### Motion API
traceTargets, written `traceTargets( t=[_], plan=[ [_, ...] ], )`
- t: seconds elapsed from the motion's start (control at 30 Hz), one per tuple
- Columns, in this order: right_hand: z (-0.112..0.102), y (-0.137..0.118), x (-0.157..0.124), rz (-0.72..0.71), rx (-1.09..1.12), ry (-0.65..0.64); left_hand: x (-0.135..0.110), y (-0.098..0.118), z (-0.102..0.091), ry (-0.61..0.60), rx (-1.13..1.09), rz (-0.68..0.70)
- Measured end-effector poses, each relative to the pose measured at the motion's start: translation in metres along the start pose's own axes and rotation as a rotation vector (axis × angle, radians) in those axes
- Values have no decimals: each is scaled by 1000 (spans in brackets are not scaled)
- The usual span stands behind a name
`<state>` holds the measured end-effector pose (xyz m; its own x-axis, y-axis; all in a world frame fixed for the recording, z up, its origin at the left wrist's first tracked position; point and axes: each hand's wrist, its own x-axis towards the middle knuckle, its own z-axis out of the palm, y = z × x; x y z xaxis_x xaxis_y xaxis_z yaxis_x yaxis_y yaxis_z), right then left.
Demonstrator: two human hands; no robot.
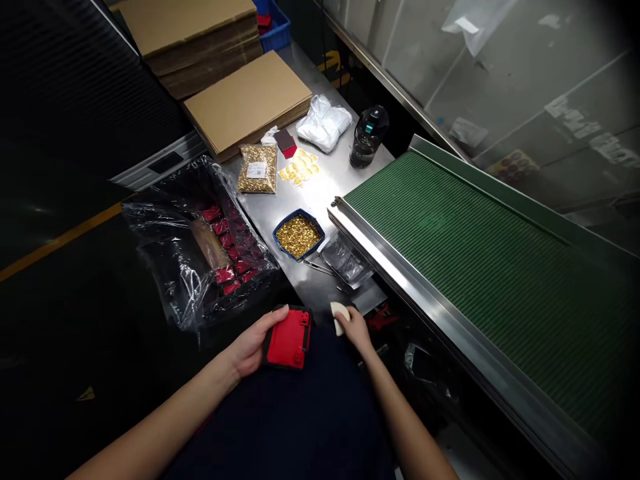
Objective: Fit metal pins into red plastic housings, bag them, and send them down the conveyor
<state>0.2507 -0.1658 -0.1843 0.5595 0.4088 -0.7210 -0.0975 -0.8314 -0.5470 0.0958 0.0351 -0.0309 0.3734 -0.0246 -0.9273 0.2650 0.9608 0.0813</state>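
Case (286,341) | in left hand (253,347), pinched under the thumb | right hand (357,329), just beside, pinches white pad (339,317) | likely light, stiff, slightly slippery | best held by its edges

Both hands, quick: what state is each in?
Left hand: closed on a flat red-and-black rectangular case.
Right hand: closed on a small off-white, curved-edged pad, material unclear.

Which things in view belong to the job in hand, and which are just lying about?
In the job:
red-and-black case, in the left hand
pale pad, in the right hand
probably the red items under clear plastic

Apparently just lying about:
bottle
cardboard sheets
white plastic bundle
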Motion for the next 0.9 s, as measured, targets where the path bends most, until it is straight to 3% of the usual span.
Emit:
traceTargets(
  t=[0.1,0.23,0.37,0.5,0.57,0.67,0.77,0.83,0.9],
  plan=[
    [21,-16,23,37,25,25,2,-1,-1,2,-27,-24],
    [12,-30,6,0,147,-4,2,-2,2,-3,0,1],
    [-3,-46,-40,-134,363,-304,6,-4,6,-5,46,25],
    [-11,-70,-78,-247,702,-596,15,-8,13,-118,167,18],
    [-16,-79,-89,-252,886,-677,21,-9,14,-157,331,105],
    [-25,-85,-97,-201,971,-671,23,-8,13,-175,503,304],
    [-29,-86,-104,-129,953,-636,13,-5,10,-355,663,508],
    [-28,-85,-105,-96,934,-640,5,-4,8,-468,829,555],
    [-24,-77,-102,-105,881,-678,0,-5,6,-468,906,519]
  ],
)
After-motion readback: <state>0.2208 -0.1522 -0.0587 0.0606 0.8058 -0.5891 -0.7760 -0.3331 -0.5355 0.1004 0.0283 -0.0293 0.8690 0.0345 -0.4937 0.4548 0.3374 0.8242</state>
